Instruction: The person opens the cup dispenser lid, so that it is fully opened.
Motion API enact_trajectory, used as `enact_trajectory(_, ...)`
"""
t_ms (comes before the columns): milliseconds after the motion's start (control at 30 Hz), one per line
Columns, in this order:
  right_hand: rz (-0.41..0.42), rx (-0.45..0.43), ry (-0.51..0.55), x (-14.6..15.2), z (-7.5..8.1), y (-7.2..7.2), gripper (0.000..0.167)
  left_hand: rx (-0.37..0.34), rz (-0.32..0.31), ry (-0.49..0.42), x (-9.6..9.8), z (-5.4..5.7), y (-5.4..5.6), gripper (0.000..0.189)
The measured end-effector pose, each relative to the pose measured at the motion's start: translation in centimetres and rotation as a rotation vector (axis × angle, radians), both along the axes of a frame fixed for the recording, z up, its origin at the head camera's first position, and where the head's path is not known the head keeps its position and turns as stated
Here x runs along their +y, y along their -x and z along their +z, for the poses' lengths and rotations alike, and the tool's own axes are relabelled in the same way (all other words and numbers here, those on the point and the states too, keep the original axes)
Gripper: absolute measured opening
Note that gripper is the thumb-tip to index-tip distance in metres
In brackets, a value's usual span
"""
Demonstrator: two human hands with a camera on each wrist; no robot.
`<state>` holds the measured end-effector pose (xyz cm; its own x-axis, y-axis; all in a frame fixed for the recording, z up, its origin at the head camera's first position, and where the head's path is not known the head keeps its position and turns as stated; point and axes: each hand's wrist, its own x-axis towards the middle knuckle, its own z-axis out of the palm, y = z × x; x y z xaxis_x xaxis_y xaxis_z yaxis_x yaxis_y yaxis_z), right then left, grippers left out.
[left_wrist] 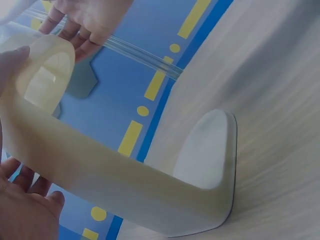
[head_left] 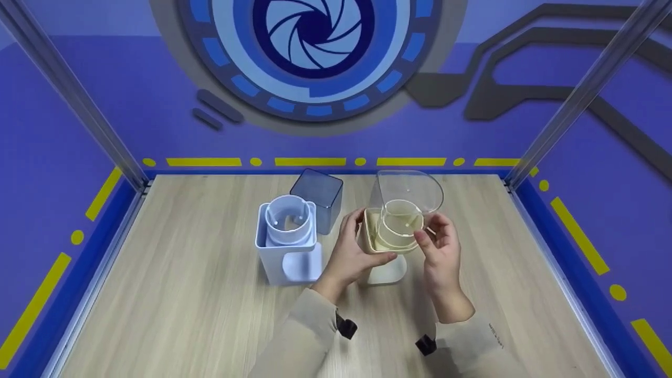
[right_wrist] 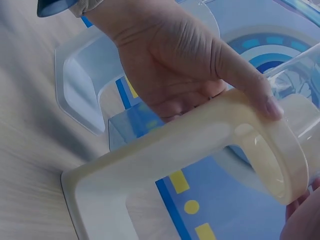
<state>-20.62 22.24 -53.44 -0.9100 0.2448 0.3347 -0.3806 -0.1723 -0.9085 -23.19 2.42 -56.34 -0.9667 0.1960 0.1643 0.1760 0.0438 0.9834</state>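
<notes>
A cream dispenser stand (head_left: 370, 226), with a square-backed, round-fronted top and a flat foot, is tilted in both wrist views. Its see-through cream cylinder (head_left: 401, 231) rises inside the top. My left hand (head_left: 354, 252) grips the stand from the left, thumb across the front and fingers behind. At the rounded right end, my right hand (head_left: 441, 252) curls its fingers and thumb around the edge, thumb overlapping the cylinder in the head view. The clear, round-ended cover (head_left: 433, 191) shows directly behind. In the left wrist view the foot (left_wrist: 205, 150) is low over the wooden table.
Left of my hands stands a pale blue dispenser (head_left: 273, 262) of matching shape, a pale blue cylinder (head_left: 286, 239) in its top. A dark tinted see-through box (head_left: 320, 189) stands behind it. Blue panels (head_left: 126, 105) and metal posts (head_left: 79, 89) border the wooden table (head_left: 184, 273).
</notes>
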Motion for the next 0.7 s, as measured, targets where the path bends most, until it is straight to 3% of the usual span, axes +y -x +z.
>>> enact_trajectory(200,0.1,0.12,0.036,1.0,0.0,1.2,0.054,0.026,-0.033,0.039,-0.4,-0.2,0.9,0.119)
enact_trajectory(433,0.257,0.266,0.02,1.9,2.1,3.8,0.085,0.037,-0.043,0.116,-0.8,-0.6,1.6,0.123)
enact_trajectory(567,0.386,0.298,-0.033,2.2,3.2,5.3,0.103,0.032,-0.032,0.138,-0.8,-0.8,1.7,0.124)
enact_trajectory(700,0.549,0.272,-0.067,2.4,3.5,6.1,0.114,0.044,-0.043,0.152,-0.8,-1.0,1.6,0.124)
